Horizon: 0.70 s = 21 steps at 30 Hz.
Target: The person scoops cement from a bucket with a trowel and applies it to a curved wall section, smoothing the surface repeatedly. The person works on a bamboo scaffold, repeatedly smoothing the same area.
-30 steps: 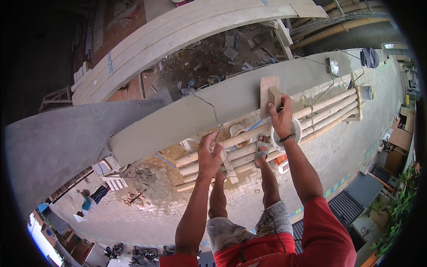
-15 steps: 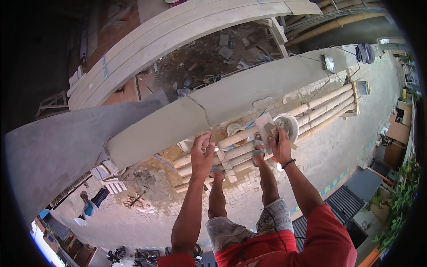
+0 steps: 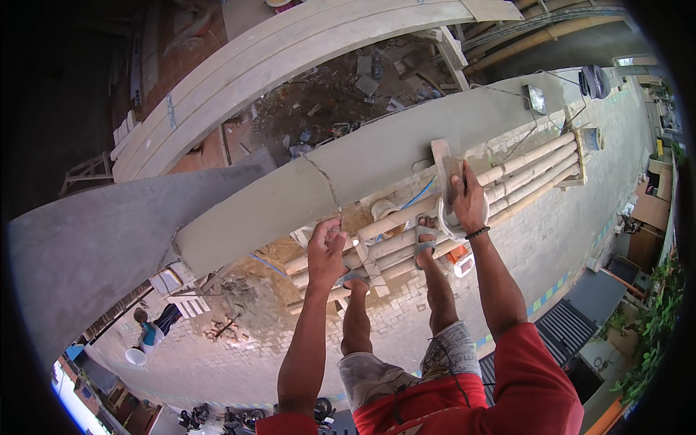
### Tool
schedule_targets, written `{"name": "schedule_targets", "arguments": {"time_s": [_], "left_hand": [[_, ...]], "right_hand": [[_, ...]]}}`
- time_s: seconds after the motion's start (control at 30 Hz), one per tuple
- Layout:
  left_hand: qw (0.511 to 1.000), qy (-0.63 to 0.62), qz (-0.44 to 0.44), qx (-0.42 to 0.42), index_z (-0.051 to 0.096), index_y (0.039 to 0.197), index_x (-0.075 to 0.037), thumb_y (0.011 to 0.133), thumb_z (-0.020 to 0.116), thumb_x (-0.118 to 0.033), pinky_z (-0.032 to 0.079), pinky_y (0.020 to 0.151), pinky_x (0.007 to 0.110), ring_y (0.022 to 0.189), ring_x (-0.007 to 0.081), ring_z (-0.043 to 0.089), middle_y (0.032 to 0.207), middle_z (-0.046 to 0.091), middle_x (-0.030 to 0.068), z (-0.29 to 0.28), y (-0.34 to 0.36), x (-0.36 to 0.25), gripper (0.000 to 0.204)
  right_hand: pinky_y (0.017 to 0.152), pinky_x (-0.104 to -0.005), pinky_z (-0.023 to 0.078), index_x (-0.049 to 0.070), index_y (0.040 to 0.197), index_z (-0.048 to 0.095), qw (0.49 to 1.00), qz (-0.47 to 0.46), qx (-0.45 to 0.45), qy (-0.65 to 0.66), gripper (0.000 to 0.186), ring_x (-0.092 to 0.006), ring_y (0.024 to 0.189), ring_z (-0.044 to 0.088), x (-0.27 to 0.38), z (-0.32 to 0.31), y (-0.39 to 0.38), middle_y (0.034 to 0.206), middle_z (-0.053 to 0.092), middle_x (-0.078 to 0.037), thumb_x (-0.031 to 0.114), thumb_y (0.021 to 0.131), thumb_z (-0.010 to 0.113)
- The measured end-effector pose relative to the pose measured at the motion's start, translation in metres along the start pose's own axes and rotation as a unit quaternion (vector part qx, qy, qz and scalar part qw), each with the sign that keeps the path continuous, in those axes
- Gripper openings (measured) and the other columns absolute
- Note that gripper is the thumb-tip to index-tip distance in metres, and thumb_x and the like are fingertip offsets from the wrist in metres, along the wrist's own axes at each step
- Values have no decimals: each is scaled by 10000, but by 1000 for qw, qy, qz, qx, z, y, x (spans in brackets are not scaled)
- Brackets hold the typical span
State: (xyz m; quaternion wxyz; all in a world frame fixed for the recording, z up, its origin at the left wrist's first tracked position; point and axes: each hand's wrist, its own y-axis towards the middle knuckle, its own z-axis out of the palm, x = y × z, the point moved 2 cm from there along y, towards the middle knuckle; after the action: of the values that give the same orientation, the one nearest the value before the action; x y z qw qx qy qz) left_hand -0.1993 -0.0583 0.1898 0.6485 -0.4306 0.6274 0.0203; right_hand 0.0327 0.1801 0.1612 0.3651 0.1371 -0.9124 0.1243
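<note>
My right hand (image 3: 470, 201) grips a wooden plastering float (image 3: 439, 154), a pale flat board with a darker grip piece, against the lower edge of the grey plastered beam (image 3: 395, 170). Partly behind that hand is a white bucket (image 3: 451, 230); the earlier frame shows grey mortar in it. My left hand (image 3: 328, 248) is raised with curled fingers just below the beam. A thin dark cord or line (image 3: 324, 172) runs down the beam's face to its fingertips. Whether the fingers pinch its end is unclear.
I stand on tied bamboo poles (image 3: 391, 250) above a paved lane (image 3: 540, 239). Another bucket (image 3: 383, 212) sits under the beam. A floodlight (image 3: 535, 100) and dark bundle (image 3: 596, 81) lie on it. Lower left, a person (image 3: 148, 332) is beside a white bucket (image 3: 135, 356).
My right hand has moved up and slightly right with the float, from over the bucket to the beam's lower edge. My left hand has stayed nearly in place.
</note>
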Motion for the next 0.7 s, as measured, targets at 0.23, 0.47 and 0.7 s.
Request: {"name": "schedule_targets", "arguments": {"time_s": [0.23,0.47,0.7], "left_hand": [[1000,-10,-4,10,576,1101,1,882,592,-97,438,772,252,825,104,555,910,607,37,-4,-1,-3,240],[999,-41,-12,22,574,1104,-15,893,588,-120,440,745,248,812,100,531,895,587,26,-13,0,6,236],[999,-41,-2,16,581,1105,-1,889,594,-101,436,792,240,850,97,555,910,608,26,-13,-2,2,238]], "right_hand": [[918,-427,437,-85,1290,449,991,-76,106,-15,468,-394,1057,570,60,49,-43,1170,569,-285,189,917,514],[825,-274,492,6,1255,518,672,256,267,641,388,-144,964,607,39,43,-39,1062,629,-96,141,894,560],[796,-339,505,-42,1226,511,985,76,60,140,416,-251,900,636,32,-3,22,1054,637,-151,120,851,588]]}}
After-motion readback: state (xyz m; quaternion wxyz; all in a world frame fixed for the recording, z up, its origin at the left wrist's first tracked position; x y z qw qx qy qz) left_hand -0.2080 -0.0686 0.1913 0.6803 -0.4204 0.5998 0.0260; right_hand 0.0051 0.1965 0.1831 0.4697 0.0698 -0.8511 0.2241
